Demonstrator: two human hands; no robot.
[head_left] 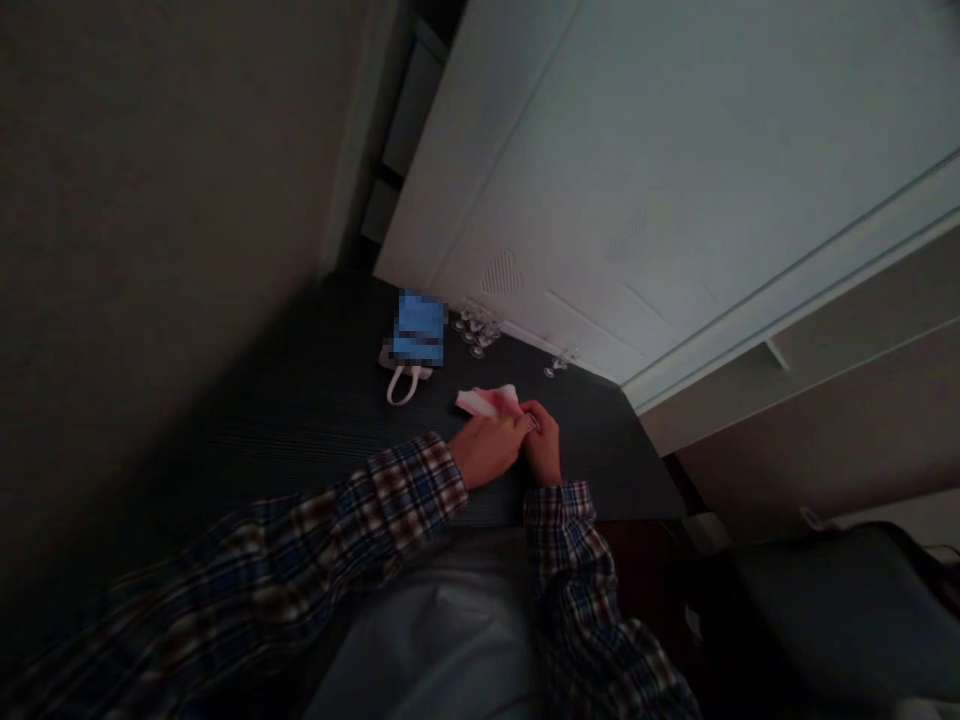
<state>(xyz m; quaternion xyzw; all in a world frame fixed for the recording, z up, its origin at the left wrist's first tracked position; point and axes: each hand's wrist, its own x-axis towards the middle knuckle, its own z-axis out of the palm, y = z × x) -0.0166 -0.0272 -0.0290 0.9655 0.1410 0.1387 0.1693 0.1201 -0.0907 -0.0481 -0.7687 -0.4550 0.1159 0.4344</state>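
A pink and white cloth (pixel 489 402) spreads out over the dark table in front of my hands. My left hand (pixel 486 446) is closed on its near edge, fingers pinched together. Right beside it, my right hand (pixel 544 446) is curled shut with its fingertips meeting those of the left. A small pinkish, shiny bit shows between the two hands; its kind is too dim and covered to make out. Beyond the cloth stands a cluster of small clear stemmed glasses (pixel 478 330). One more piece of clear glassware (pixel 560 362) is apart from them, to the right.
On the left of the dark table (pixel 300 420) is a blurred-out blue item (pixel 420 328) with a pale pink loop handle (pixel 403 386). A white panel (pixel 637 180) with embossed hearts rises along the back. A dark chair-like shape (pixel 832 600) is at lower right.
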